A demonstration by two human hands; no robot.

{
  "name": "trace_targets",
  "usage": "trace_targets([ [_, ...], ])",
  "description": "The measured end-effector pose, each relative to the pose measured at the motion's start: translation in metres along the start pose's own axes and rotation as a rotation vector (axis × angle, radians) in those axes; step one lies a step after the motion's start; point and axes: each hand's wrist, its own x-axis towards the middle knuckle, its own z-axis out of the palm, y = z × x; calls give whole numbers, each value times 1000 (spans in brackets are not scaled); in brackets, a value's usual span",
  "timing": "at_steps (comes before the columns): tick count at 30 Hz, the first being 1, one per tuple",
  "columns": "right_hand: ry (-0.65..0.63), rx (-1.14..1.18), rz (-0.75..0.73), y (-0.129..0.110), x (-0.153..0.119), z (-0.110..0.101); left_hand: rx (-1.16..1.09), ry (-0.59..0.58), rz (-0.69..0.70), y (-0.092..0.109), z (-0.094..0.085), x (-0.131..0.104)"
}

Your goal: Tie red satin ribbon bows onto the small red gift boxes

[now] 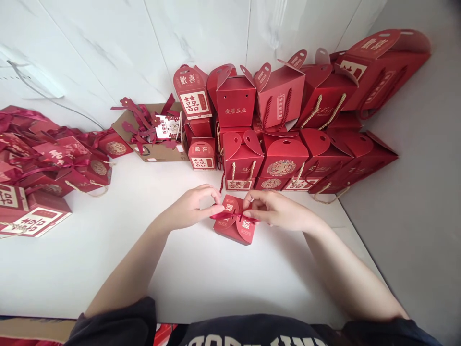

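A small red gift box point(233, 231) with pale printed characters sits on the white table in front of me, its rounded flaps folded together on top. Dark red ribbon point(236, 216) runs across the flaps through their slots. At the box's left side, my left hand point(192, 207) pinches one end of the ribbon between thumb and fingertips. My right hand point(272, 207) pinches the ribbon on the other side, close to the middle of the flaps. Both hands are just above the box top.
Stacked red gift boxes point(281, 166) with cord handles stand behind, along the wall. A cardboard box point(163, 153) at the back holds ribbons and tags. Several ribboned boxes point(54, 163) are piled at the left. A grey wall point(414, 206) bounds the right side.
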Motion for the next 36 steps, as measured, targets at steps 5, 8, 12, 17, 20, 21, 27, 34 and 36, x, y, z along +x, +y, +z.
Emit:
trace_targets([
  [5,6,-51,-100,-4,-4,-3,66,-96,-10,9,6,-4],
  [8,63,-60,-137,-6,-5,-4,-77,-196,-154,15,3,-9],
  [12,85,-54,-116,-5,-6,-6,-200,-327,-332,21,0,-12],
  [17,37,-98,-20,1,-4,-10,-192,-431,-448,17,-1,-13],
  [20,-69,-75,-14,3,-5,-12,-211,-472,-466,12,-3,-13],
  [21,-111,-46,-26,3,-6,-12,-215,-472,-453,12,-4,-13],
  [27,-188,82,-33,-1,-9,-12,-197,-343,-386,12,-8,-13],
  [34,-271,43,66,0,-3,-5,-273,-459,-356,15,-3,-11],
  [36,-267,25,5,1,-1,-2,-291,-469,-282,16,-1,-10],
])
